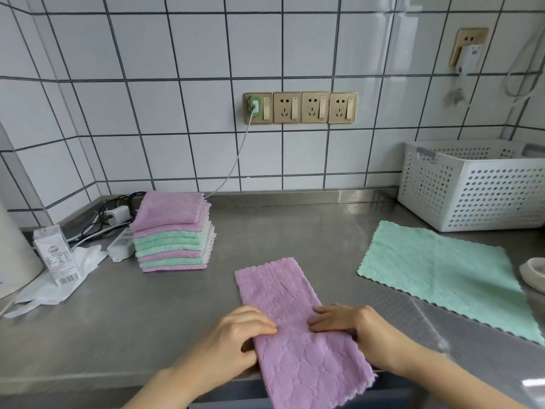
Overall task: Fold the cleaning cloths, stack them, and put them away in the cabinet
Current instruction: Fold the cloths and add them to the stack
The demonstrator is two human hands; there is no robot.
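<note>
Two hands work the pink cloth, a long strip lying on the counter, its near end over the edge. The left hand seems to pinch its left edge; the right hand presses flat, fingers straight. Folding is mid-step: next, halve it and add it to the stack. A green cloth waits unfolded.

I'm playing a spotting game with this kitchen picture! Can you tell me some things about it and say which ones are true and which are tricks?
1. Both hands, left hand and right hand, are on the purple cloth. True.
2. The green cloth is folded small. False: it lies spread flat.
3. The cloth stack has a green cloth on top. False: purple is on top.
4. The white basket stands by the tiled wall. True.
</note>
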